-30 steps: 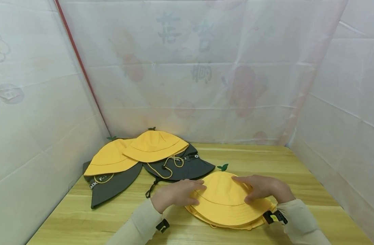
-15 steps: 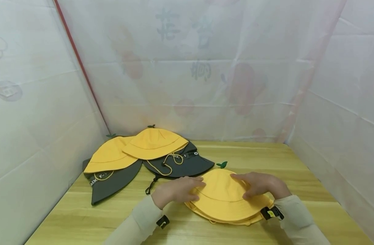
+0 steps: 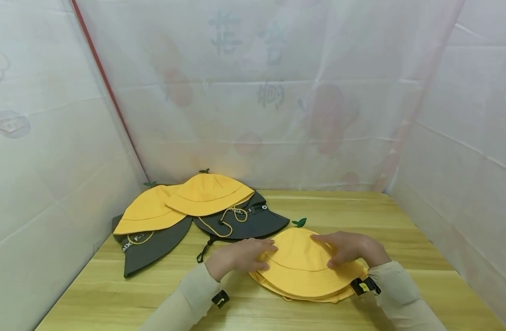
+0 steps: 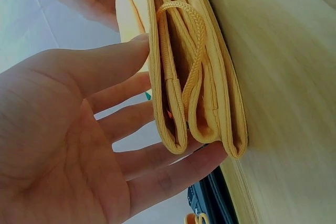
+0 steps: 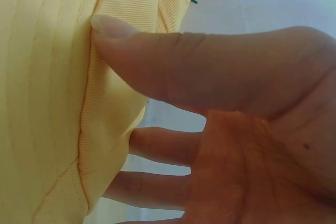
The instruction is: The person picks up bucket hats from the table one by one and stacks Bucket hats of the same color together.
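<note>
Two or more yellow bucket hats (image 3: 304,262), folded flat, lie stacked on the table near the front, with a green sprout on top. My left hand (image 3: 241,258) touches their left side. In the left wrist view its thumb meets the folded brims (image 4: 199,93), and its fairly straight fingers (image 4: 168,177) reach behind them. A yellow cord loops out between the layers. My right hand (image 3: 352,250) rests at the stack's right side. The right wrist view has its thumb (image 5: 157,66) pressed on the yellow cloth and its extended fingers behind the crown, their tips hidden.
At the back left, two yellow bucket hats, left (image 3: 147,214) and right (image 3: 207,195), lie over two dark grey hats, left (image 3: 153,255) and right (image 3: 253,225). Yellow cords and a black strap trail from them. White cloth walls (image 3: 253,115) enclose the wooden table (image 3: 402,239).
The whole scene has shifted slightly upward in view since the first frame. Both hands stay at the sides of the yellow stack, hardly moving.
</note>
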Tool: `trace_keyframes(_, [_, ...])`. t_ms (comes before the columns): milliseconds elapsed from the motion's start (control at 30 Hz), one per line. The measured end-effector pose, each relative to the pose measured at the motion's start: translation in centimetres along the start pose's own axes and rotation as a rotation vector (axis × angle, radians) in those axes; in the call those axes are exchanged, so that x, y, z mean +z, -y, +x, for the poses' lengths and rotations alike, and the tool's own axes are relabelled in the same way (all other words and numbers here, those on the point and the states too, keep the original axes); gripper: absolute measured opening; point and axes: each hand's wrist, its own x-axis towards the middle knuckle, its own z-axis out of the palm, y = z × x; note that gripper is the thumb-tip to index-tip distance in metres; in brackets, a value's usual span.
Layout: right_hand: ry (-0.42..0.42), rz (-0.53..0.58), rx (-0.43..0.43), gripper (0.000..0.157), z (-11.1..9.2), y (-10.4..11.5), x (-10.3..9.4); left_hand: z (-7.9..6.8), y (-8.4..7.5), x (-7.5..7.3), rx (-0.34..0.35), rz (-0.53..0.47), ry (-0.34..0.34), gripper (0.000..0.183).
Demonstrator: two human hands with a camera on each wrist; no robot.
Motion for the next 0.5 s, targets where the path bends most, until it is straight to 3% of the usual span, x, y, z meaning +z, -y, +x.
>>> trace_keyframes(500, [0.005, 0.034, 0.055, 0.086, 0.07, 0.14, 0.22, -0.14, 0.11, 0.24, -0.010, 0.009, 0.009, 0.055])
